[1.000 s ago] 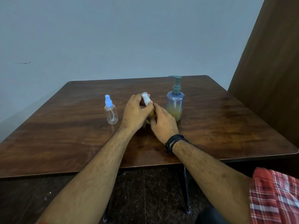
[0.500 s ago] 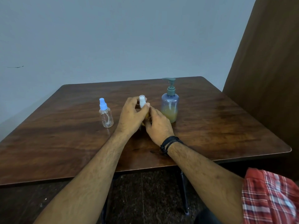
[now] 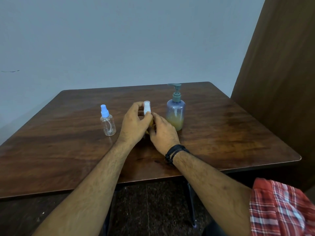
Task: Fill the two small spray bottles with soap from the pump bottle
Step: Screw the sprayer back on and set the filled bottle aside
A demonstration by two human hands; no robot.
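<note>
A small spray bottle with a white top (image 3: 147, 107) stands on the table between my two hands; its body shows yellow liquid and is mostly hidden. My left hand (image 3: 134, 122) pinches the white top with thumb and fingers. My right hand (image 3: 162, 132) wraps the bottle's lower body. A second small clear spray bottle with a blue top (image 3: 107, 121) stands upright to the left, apart from my hands. The purple pump bottle (image 3: 175, 111), with amber soap in its lower part, stands just right of my hands.
The dark wooden table (image 3: 230, 137) has its front edge close to me and a rounded right corner. A brown panel (image 3: 281, 82) rises at the right. A pale wall stands behind. Dark floor and a table leg show below.
My hands stay on the white-topped bottle with only slight finger shifts. The view has drifted a little, so everything sits slightly further left in the frame.
</note>
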